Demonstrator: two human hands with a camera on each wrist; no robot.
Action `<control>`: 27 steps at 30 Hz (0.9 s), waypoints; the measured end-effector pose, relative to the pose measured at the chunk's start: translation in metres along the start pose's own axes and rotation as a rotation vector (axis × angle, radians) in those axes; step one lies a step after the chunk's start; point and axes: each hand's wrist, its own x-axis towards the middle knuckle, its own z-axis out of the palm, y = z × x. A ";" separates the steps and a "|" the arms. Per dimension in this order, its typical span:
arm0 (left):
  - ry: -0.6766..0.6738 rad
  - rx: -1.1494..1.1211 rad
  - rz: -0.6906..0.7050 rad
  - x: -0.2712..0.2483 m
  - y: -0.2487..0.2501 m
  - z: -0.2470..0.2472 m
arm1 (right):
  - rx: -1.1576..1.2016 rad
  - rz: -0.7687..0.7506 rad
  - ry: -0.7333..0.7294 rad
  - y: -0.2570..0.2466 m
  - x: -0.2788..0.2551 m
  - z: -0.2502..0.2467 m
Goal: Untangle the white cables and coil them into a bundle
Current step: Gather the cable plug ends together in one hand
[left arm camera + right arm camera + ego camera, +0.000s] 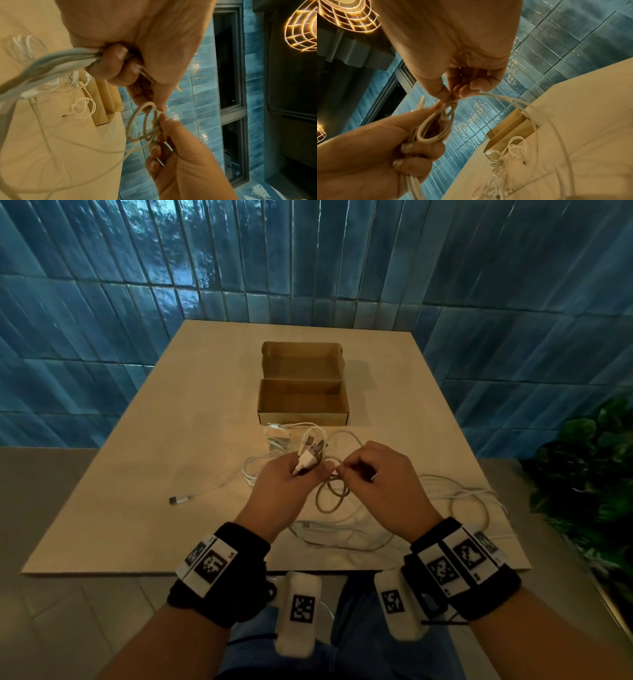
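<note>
Above the middle of the table, my left hand (301, 474) grips a bunch of white cables (310, 455), their USB plugs sticking up out of the fist. In the left wrist view its fingers (111, 65) curl round the strands (51, 65). My right hand (346, 472) is close beside it and pinches a strand between thumb and fingertips (450, 95). Small loops (330, 498) hang between the two hands. More white cable trails loose over the table to the right (472, 501) and left (212, 489).
An open cardboard box (303, 402), lid folded back, stands behind the hands on the beige table (154, 412). A small coil of white cable (277, 436) lies just in front of the box. A green plant (589, 474) stands off the table's right side.
</note>
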 end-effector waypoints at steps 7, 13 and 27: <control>0.063 0.092 -0.111 0.004 -0.004 -0.009 | -0.178 0.023 0.121 0.015 0.001 -0.012; 0.117 -0.023 0.031 0.001 0.006 -0.011 | -0.186 0.112 0.073 0.022 0.010 -0.039; -0.112 0.317 0.296 0.001 0.009 0.018 | 0.036 0.200 -0.281 0.003 0.009 -0.033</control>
